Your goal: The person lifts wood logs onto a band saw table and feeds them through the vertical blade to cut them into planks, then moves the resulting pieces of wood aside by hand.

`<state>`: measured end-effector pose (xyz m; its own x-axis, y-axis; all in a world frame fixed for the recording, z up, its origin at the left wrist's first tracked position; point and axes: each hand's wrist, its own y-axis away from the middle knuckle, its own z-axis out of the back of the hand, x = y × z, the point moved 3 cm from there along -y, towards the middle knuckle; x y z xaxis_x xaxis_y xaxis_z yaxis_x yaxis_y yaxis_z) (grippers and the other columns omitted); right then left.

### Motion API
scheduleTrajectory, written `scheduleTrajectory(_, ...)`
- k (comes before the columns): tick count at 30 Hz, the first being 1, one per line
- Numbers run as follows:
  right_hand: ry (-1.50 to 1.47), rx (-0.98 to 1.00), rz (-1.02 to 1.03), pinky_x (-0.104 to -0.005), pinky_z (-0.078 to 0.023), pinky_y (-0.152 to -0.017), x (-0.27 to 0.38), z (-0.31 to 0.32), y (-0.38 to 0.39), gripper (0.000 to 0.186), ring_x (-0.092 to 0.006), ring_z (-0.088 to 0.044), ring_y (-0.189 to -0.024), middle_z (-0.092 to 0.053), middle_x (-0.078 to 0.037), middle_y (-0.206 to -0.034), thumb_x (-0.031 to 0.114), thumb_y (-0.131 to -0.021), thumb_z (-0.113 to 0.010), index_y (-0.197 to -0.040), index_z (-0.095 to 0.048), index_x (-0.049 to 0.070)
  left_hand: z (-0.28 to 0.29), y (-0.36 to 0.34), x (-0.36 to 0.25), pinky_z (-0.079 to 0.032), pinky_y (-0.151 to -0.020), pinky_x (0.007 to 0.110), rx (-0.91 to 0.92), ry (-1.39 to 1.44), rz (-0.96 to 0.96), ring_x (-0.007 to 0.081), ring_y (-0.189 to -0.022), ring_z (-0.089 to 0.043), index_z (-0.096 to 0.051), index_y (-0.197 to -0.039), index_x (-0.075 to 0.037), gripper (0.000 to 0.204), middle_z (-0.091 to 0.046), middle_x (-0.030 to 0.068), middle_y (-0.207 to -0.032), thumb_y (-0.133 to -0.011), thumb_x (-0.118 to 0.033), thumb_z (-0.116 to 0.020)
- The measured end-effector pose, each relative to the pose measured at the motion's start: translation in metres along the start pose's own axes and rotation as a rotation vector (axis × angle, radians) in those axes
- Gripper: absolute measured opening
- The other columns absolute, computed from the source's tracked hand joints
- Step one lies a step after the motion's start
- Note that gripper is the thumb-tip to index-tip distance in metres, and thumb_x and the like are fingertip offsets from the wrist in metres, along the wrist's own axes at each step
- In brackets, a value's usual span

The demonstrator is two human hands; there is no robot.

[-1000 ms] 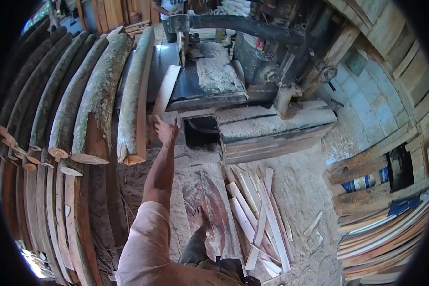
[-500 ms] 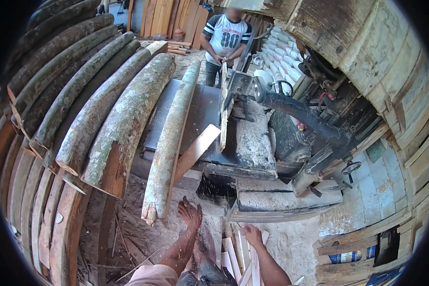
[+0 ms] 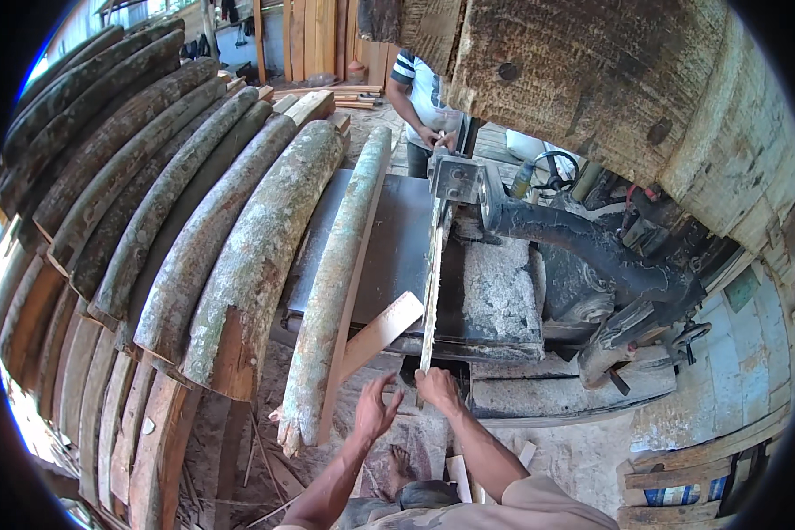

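Observation:
My right hand [image 3: 438, 389] is closed on the near end of a long, thin wood strip [image 3: 431, 314], which runs back through the saw's guide block [image 3: 455, 181] over the dark metal table [image 3: 400, 231]. My left hand [image 3: 377, 406] is open, fingers apart and slightly curled, just left of it and below a short pale board [image 3: 382, 328]. That board leans beside a bark-covered log piece [image 3: 331, 318] with a cut face, lying lengthwise at the table's left. Beyond the guide, a co-worker's hands [image 3: 437, 139] are at the strip's far end.
Stacked bark-covered logs [image 3: 243, 256] fill the left side. The saw's thick dark arm [image 3: 574, 247] and handwheel [image 3: 687, 340] stand on the right, under large overhanging timber [image 3: 565, 71]. The co-worker [image 3: 422, 102] stands behind the table. Loose offcuts [image 3: 459, 477] lie by my bare foot [image 3: 397, 468].
The view has shifted. My right hand has risen from below the table and taken hold of the strip. My left hand has moved back from the board where it was a second ago.

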<state>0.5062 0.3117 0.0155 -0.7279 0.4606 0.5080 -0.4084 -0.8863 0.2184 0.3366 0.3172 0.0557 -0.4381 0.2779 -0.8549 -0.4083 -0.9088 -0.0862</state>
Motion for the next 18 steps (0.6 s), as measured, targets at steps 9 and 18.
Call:
scheduleTrajectory(9, -0.03, -0.039, -0.006, -0.0479, -0.05, -0.059, -0.011, -0.03, 0.147, 0.043, -0.0436, -0.06, -0.063, -0.057, -0.028, -0.062, 0.032, -0.085, -0.049, -0.063, -0.06, -0.004, -0.053, -0.061, 0.098, -0.035, -0.094, 0.045, 0.058, -0.542, 0.049, 0.0377, -0.119, -0.037, -0.057, -0.107, -0.012, 0.038, -0.042, 0.0176, -0.127, -0.072, -0.022, -0.066)
scheduleTrajectory(18, -0.043, -0.014, 0.046, -0.0482, -0.049, -0.055, -0.031, -0.101, 0.299, 0.044, -0.0433, -0.059, -0.058, -0.055, -0.028, -0.058, 0.031, -0.086, -0.048, -0.062, -0.059, -0.004, -0.088, 0.068, 0.074, -0.046, -0.073, 0.036, 0.298, 1.055, 0.665, 0.0192, -0.085, -0.056, -0.017, -0.141, -0.028, 0.068, -0.052, 0.0037, -0.112, -0.086, -0.051, -0.049)
